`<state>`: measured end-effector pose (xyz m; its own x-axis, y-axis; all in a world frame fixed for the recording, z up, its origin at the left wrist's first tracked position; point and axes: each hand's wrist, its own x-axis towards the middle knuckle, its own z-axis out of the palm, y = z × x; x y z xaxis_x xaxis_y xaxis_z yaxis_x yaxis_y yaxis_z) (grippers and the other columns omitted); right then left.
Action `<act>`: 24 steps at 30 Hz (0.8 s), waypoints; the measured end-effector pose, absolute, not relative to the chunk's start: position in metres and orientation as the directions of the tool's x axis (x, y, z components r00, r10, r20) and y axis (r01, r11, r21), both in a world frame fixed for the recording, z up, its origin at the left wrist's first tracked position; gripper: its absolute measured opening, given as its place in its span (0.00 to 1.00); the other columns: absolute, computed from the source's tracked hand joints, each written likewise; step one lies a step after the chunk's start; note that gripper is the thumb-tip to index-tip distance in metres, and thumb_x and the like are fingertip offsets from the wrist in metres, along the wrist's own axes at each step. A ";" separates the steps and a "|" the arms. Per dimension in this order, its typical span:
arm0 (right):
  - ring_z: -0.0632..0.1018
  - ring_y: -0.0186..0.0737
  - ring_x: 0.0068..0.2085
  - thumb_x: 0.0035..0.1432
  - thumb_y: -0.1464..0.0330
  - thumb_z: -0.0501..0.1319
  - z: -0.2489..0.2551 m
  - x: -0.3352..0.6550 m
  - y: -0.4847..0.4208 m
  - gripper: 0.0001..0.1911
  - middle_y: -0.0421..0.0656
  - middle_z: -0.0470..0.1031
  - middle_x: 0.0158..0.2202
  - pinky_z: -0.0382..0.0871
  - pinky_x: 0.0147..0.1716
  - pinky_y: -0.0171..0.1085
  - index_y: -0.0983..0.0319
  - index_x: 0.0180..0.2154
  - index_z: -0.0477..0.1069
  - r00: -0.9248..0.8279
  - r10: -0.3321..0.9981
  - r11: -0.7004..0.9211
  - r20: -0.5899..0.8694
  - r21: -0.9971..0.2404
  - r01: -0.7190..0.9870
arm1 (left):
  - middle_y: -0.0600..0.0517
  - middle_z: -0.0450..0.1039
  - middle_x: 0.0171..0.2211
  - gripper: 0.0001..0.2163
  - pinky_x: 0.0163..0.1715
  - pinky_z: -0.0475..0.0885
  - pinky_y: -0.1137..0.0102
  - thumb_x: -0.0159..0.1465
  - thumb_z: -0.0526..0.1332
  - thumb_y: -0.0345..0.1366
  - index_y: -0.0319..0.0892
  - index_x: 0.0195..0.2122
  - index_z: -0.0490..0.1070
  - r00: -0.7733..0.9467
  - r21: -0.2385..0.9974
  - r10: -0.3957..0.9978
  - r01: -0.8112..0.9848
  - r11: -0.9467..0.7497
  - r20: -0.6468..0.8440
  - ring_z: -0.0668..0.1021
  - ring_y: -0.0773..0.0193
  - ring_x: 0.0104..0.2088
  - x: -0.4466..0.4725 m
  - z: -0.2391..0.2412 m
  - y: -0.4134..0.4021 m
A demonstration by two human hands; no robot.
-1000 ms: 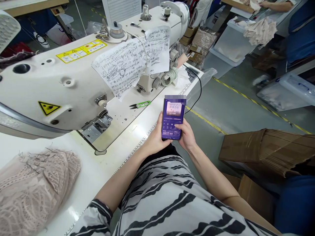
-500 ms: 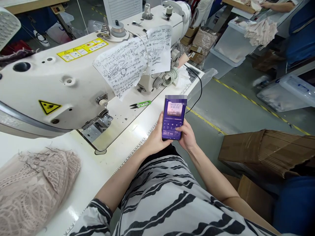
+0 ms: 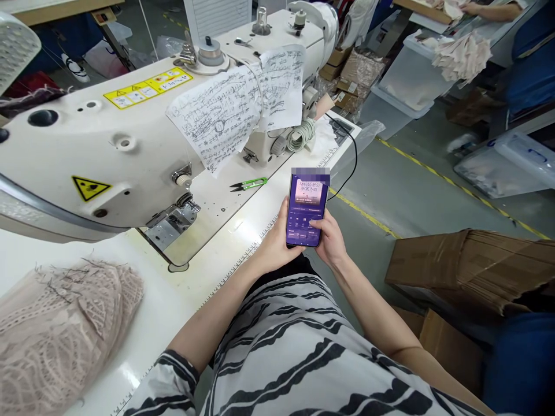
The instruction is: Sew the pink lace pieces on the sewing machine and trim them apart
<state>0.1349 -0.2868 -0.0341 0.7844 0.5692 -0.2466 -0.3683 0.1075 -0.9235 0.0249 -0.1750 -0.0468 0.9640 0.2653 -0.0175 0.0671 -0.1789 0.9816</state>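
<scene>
A smartphone [image 3: 307, 199] with a purple media-player screen is held upright before me, beyond the table's front edge. My left hand [image 3: 277, 240] wraps its left side and lower corner. On the other side, my right hand [image 3: 330, 240] grips the lower right, its thumb over the screen near the playback buttons; whether the thumb touches the glass I cannot tell. Green thread snips [image 3: 248, 184] lie on the sewing table [image 3: 243, 231] left of the phone. Behind them stands a white sewing machine [image 3: 143, 133], with handwritten paper sheets [image 3: 217, 115] strapped round its arm.
Pale pink lace fabric [image 3: 69, 335] lies heaped at the table's left. A black cable [image 3: 355, 156] hangs off the table's right end. Cardboard boxes [image 3: 459, 266] stand on the floor at right. Farther back are plastic bins [image 3: 410, 72] and another person's arm [image 3: 498, 11].
My right thumb has shifted slightly upward on the phone's screen. The phone and my left hand stay almost where they were; the view has moved very slightly.
</scene>
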 end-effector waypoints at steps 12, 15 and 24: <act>0.79 0.49 0.46 0.43 0.66 0.64 -0.037 0.136 -0.287 0.24 0.41 0.81 0.45 0.76 0.43 0.45 0.57 0.46 0.74 0.787 0.566 0.102 -0.245 -0.927 -0.362 | 0.40 0.49 0.73 0.55 0.59 0.72 0.50 0.61 0.67 0.32 0.52 0.74 0.22 0.965 0.982 0.261 0.050 -0.182 -0.001 0.72 0.45 0.62 0.024 -0.049 -0.175; 0.79 0.49 0.46 0.42 0.66 0.63 -0.037 0.135 -0.286 0.24 0.41 0.81 0.45 0.76 0.43 0.45 0.57 0.46 0.74 0.789 0.567 0.106 -0.237 -0.929 -0.355 | 0.40 0.51 0.72 0.55 0.58 0.72 0.49 0.61 0.67 0.32 0.52 0.74 0.22 0.964 0.981 0.265 0.064 -0.184 -0.013 0.73 0.45 0.60 0.024 -0.048 -0.175; 0.80 0.48 0.44 0.44 0.65 0.66 -0.036 0.135 -0.286 0.23 0.40 0.81 0.43 0.76 0.42 0.44 0.58 0.45 0.74 0.787 0.551 0.107 -0.276 -0.913 -0.395 | 0.39 0.53 0.72 0.55 0.58 0.72 0.49 0.61 0.68 0.32 0.52 0.74 0.21 0.965 0.981 0.263 0.073 -0.178 -0.024 0.74 0.46 0.59 0.025 -0.046 -0.175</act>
<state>0.1352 -0.2864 -0.0360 0.7872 0.5515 -0.2761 -0.3948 0.1066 -0.9126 0.0250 -0.1746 -0.0456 0.9646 0.2628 -0.0240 0.0730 -0.1782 0.9813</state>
